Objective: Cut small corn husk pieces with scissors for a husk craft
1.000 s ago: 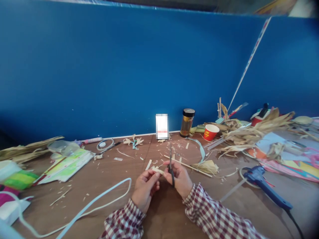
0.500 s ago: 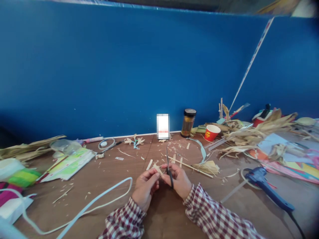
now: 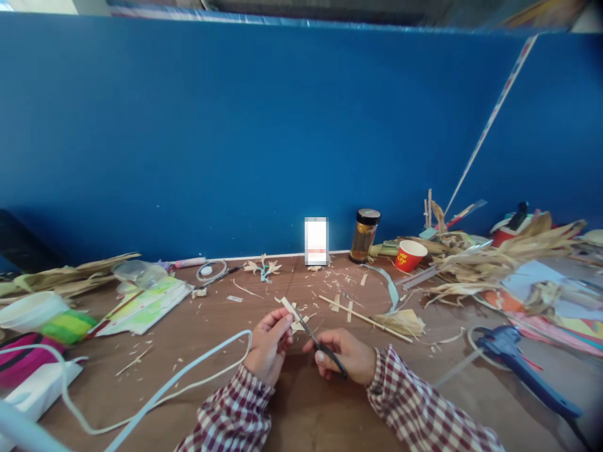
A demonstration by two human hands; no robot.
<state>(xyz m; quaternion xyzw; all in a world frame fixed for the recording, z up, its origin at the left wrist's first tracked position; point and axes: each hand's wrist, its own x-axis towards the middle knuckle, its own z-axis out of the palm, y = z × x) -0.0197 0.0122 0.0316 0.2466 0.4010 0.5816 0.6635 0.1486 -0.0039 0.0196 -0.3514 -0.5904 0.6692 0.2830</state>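
My left hand (image 3: 267,346) pinches a narrow pale strip (image 3: 286,304), which looks like cut corn husk, between thumb and fingertips. In my right hand (image 3: 349,353) is a pair of scissors (image 3: 335,360) with black handles, its blades pointing up and left toward the strip. From this angle I cannot tell whether the blades touch it. Pale scraps (image 3: 301,322) lie on the table just beyond my fingers. A thin stick (image 3: 362,317) rests across short husk strips, beside a wider piece of husk (image 3: 403,322).
At right lie a blue glue gun (image 3: 527,370) and a heap of dried husks (image 3: 509,251). A red paper cup (image 3: 411,255) and a black-lidded jar (image 3: 364,235) stand near the blue partition (image 3: 264,125). A white cable (image 3: 188,364) loops at left, near a painted sheet (image 3: 146,307).
The scissors have swung from upright to slanting left, toward the strip. My right hand has moved slightly right and down, apart from the left. The strip now points up and left more steeply.
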